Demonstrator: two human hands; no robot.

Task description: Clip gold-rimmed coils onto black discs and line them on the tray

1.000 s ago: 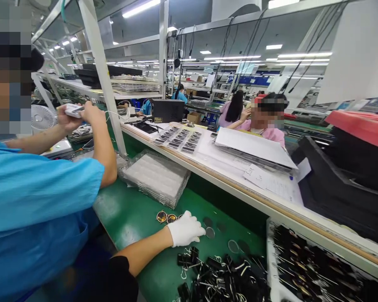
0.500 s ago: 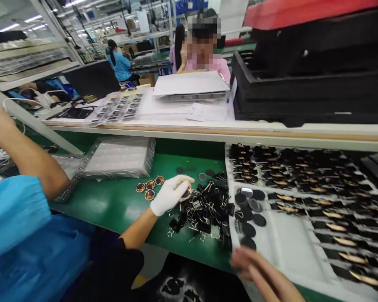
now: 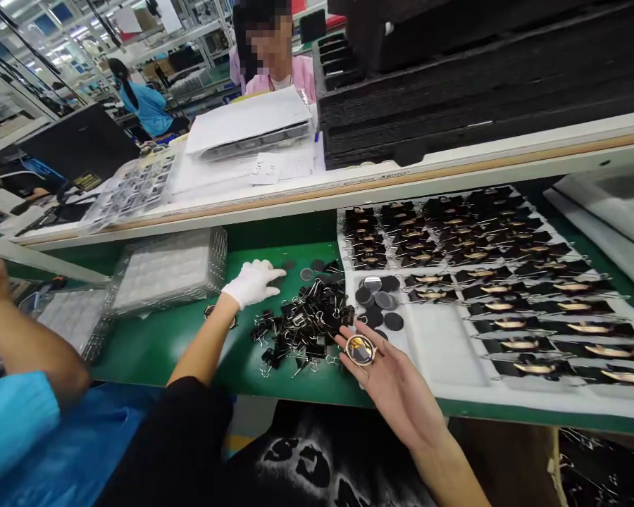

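My left hand (image 3: 253,282), in a white glove, lies flat on the green mat (image 3: 153,345) with its fingers stretched toward a few dark round discs (image 3: 307,273). My bare right hand (image 3: 388,373) is turned palm up at the mat's front edge. It holds a round gold-rimmed disc (image 3: 360,350) on its fingertips. Between the hands lies a heap of black binder clips (image 3: 301,327). Just right of the disc, a white tray (image 3: 444,345) carries several dark discs (image 3: 376,296) and rows of black clipped parts (image 3: 507,282).
A stack of clear plastic trays (image 3: 169,271) stands left of my gloved hand. A co-worker in a blue sleeve (image 3: 15,415) sits close on my left. The raised shelf (image 3: 349,186) holds papers, trays and black foam stacks. Another person sits beyond it.
The view swung right and down. My left hand moved from the binder clips back to the mat near the dark discs. My right hand came into view, palm up, with the gold-rimmed disc.
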